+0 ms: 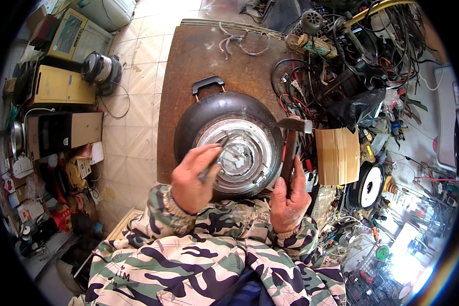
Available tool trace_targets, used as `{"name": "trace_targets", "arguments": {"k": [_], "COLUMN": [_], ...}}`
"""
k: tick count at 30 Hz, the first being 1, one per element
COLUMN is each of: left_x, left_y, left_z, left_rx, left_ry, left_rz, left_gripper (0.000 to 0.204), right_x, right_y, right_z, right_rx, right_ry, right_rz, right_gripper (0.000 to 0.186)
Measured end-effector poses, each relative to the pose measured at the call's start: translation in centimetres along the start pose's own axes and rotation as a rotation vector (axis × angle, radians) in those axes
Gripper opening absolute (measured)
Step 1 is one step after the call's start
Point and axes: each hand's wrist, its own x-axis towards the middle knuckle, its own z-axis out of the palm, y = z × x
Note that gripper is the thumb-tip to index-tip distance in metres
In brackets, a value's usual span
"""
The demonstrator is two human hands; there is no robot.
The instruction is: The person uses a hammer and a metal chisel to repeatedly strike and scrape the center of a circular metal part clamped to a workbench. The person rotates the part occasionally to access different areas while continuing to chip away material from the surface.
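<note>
A dark round pan lies upside down on the brown wooden table, with one black handle at its far side. Its underside carries a silvery round metal base with rings and a ragged centre. My left hand is closed around a thin dark metal tool, seemingly a chisel, over the left part of that base. Whether its tip touches the metal is hard to see. To the right of the pan, my right hand grips a hammer by its handle, head raised near the pan's rim.
Cut cables lie at the table's far end. Tangled wires and tools crowd its right side, beside a cardboard box and a white-faced spool. A rice-cooker-like appliance stands on the tiled floor at left, near stacked cabinets.
</note>
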Motion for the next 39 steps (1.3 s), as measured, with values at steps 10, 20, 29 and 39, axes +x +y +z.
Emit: {"name": "trace_targets", "arguments": {"k": [10, 20, 29, 39], "left_x": [-5.8, -9.0, -3.2, -2.6], "left_y": [-2.7, -3.5, -5.4, -4.9], "left_z": [-1.9, 1.4, 3.1, 4.7], "left_rx": [-0.359, -0.400, 0.008, 0.293], "left_ry": [0.300, 0.463, 0.236, 0.132], "left_rz": [-0.374, -0.433, -0.266, -0.258], "left_gripper": [0.033, 0.027, 0.033, 0.049], "right_x": [-1.9, 5.7, 11.9, 15.7], "right_y": [6.7, 5.9, 6.1, 5.1], "right_z": [-2.1, -5.0, -2.4, -1.5], "right_rx": [0.165, -0.052, -0.270, -0.439], "right_ry": [-0.076, -0.378, -0.470, -0.605], "right_rz": [0.083, -0.193, -1.006, -1.241], "right_gripper": [0.053, 0.030, 0.041, 0.047]}}
